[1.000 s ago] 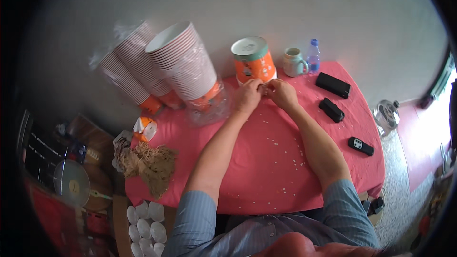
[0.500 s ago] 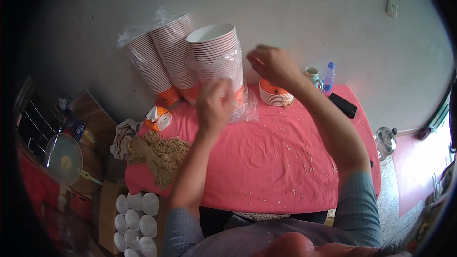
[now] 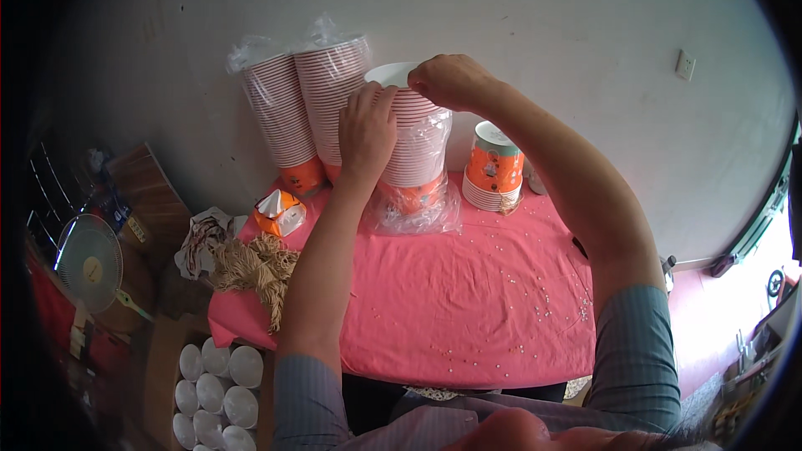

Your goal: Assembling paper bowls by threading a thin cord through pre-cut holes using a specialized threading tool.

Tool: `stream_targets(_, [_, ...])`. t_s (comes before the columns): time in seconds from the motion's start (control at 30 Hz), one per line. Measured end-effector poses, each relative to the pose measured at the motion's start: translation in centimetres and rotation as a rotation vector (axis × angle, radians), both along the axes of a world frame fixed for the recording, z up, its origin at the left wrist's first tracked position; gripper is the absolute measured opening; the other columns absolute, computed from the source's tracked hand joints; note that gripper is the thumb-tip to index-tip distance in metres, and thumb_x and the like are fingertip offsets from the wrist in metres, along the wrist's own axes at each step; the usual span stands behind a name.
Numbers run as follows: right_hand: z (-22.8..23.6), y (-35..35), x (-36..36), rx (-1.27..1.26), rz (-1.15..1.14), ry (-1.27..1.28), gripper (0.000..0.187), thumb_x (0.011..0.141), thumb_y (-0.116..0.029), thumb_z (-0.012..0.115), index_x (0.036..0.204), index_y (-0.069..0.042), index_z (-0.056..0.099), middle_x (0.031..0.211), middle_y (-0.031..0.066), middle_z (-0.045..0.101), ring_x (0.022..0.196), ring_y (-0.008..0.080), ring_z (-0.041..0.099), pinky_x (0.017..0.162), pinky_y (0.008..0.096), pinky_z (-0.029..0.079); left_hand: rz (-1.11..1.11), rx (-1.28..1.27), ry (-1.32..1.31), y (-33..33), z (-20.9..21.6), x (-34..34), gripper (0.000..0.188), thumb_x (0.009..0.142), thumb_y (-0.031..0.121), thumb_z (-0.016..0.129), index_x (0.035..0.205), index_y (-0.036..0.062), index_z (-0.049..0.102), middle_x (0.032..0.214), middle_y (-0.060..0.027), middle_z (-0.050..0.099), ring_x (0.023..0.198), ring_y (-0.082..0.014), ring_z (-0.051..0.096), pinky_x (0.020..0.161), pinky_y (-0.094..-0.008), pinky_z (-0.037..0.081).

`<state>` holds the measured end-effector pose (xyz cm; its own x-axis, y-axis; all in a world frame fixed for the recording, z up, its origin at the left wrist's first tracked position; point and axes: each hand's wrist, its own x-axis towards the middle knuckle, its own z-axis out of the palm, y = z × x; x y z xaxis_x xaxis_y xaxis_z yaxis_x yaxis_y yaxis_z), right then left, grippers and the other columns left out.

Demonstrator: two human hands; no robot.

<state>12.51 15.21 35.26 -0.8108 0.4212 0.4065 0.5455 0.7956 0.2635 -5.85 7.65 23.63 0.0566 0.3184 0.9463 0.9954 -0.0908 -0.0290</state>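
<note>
A tall stack of white-rimmed paper buckets [image 3: 415, 163] stands at the table's back, partly in clear plastic wrap [image 3: 430, 129]. At its upper left side my left hand [image 3: 368, 134] is closed against the stack, fingertips close to the top rim. My right hand [image 3: 451, 82] pinches the right side of the top rim, its fingertips partly hidden. To the right, an upside-down orange paper bucket [image 3: 494, 165] with a pale top rests nested on several white rims. Two more wrapped bucket stacks [image 3: 276, 108] [image 3: 332, 88] lean against the wall at the left.
An orange-and-white tissue pack [image 3: 280, 213] and a bundle of tan cord [image 3: 263, 267] lie at the left on the pink cloth [image 3: 468, 292]. Small pale beads [image 3: 547, 313] are scattered at the right. Several white cups [image 3: 213, 392] stand in a carton below left.
Both hands have come to the top of the middle stack, the right from beside it and the left from lower in front. More of the upside-down bucket shows; the bottle is now hidden.
</note>
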Motion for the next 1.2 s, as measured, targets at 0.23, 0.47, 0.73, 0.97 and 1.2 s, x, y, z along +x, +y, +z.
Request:
stream_targets(0.23, [-0.5, 0.5, -1.0, 0.045, -0.024, -0.032, 0.022, 0.107, -0.019, 0.060, 0.107, -0.008, 0.078, 0.106, 0.0141, 0.081, 0.104, 0.0384, 0.077, 0.092, 0.0524, 0.061, -0.060, 0.083, 0.058, 0.7, -0.1, -0.4, 0.030, 0.097, 0.011, 0.073, 0.127, 0.0099, 0.077, 0.132, -0.0086, 0.071, 0.122, -0.0310, 0.068, 0.099, -0.0471, 0.056])
stream_targets(0.47, [-0.7, 0.4, -1.2, 0.003, -0.002, 0.015, 0.021, 0.107, -0.019, 0.058, 0.109, -0.006, 0.075, 0.109, 0.0157, 0.080, 0.106, 0.0380, 0.077, 0.093, 0.0523, 0.061, -0.076, -0.002, -0.024, 0.5, 0.1, -0.3, 0.029, 0.096, 0.011, 0.074, 0.125, 0.0109, 0.078, 0.122, -0.0088, 0.070, 0.118, -0.0312, 0.068, 0.098, -0.0472, 0.056])
stream_targets(0.73, [-0.3, 1.1, -0.6, 0.256, -0.001, 0.263, 0.017, 0.108, -0.020, 0.056, 0.115, -0.006, 0.061, 0.098, 0.0184, 0.079, 0.091, 0.0442, 0.078, 0.075, 0.0552, 0.062, -0.068, 0.021, -0.039, 0.7, 0.0, -0.6, 0.030, 0.096, 0.007, 0.071, 0.124, 0.0109, 0.078, 0.120, -0.0115, 0.070, 0.118, -0.0325, 0.068, 0.099, -0.0470, 0.056])
stream_targets(0.97, [5.4, -3.0, 7.6, 0.780, 0.088, 0.405, 0.006, 0.100, -0.009, 0.064, 0.106, -0.007, 0.066, 0.102, 0.0096, 0.066, 0.096, 0.0280, 0.067, 0.078, 0.0393, 0.059, -0.172, -0.070, -0.114, -2.9, 0.4, -1.9, 0.037, 0.097, 0.008, 0.069, 0.133, 0.0105, 0.076, 0.121, -0.0191, 0.075, 0.112, -0.0407, 0.072, 0.098, -0.0527, 0.059])
stream_targets(1.2, [-11.0, -15.5, 15.3, 0.314, 0.310, 0.401, 0.015, 0.095, -0.005, 0.074, 0.106, -0.010, 0.064, 0.090, 0.0081, 0.064, 0.069, 0.0243, 0.069, 0.058, 0.0418, 0.054, 0.083, -0.451, -0.304, -17.0, -5.6, -11.4, 0.022, 0.105, 0.019, 0.067, 0.122, 0.0102, 0.078, 0.112, -0.0176, 0.080, 0.105, -0.0416, 0.076, 0.089, -0.0505, 0.060])
